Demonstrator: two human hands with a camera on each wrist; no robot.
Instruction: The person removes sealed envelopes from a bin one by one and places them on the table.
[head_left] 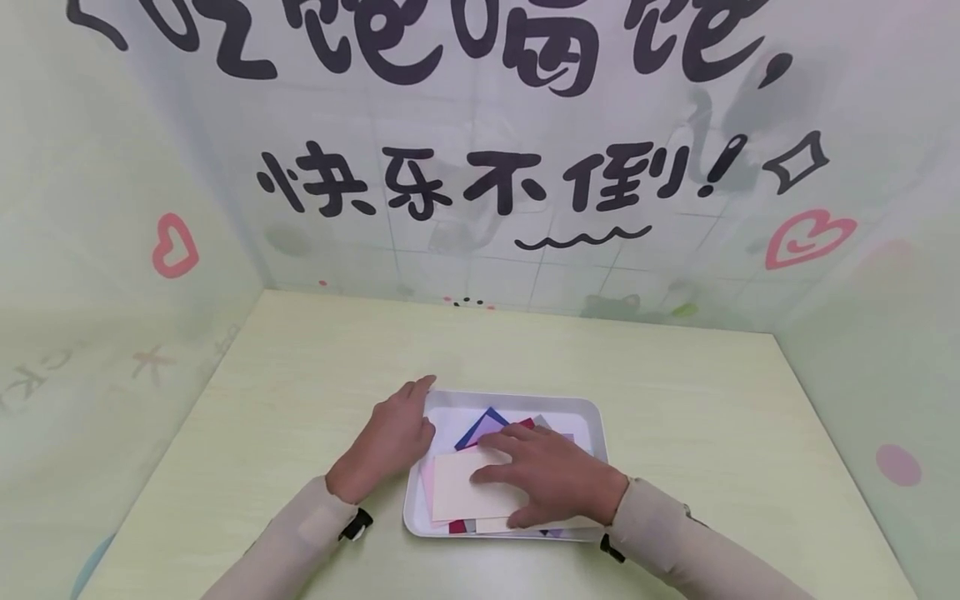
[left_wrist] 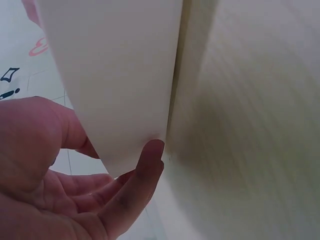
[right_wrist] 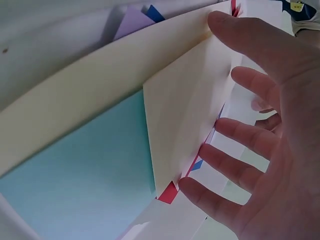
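Observation:
A white rectangular tray (head_left: 525, 397) holds a loose pile of coloured paper cards. My left hand (head_left: 393, 433) grips the tray's left side near the far corner; in the left wrist view its fingers (left_wrist: 150, 155) bend round the white wall. Over the pile, my right hand (head_left: 551, 471) spreads its fingers, with the tips at a cream card (head_left: 453, 487) on top. A light blue card (right_wrist: 80, 175) shows in the right wrist view beside that cream card. Dark blue (head_left: 468, 435), pink (head_left: 427, 483) and red (head_left: 457, 527) cards stick out from beneath. The right hand covers part of the pile.
The tray stands on a pale wooden table (head_left: 337, 350). Behind it rises a whitish wall (head_left: 337, 258) with black lettering, and printed side panels (head_left: 862, 350) flank the table on left and right.

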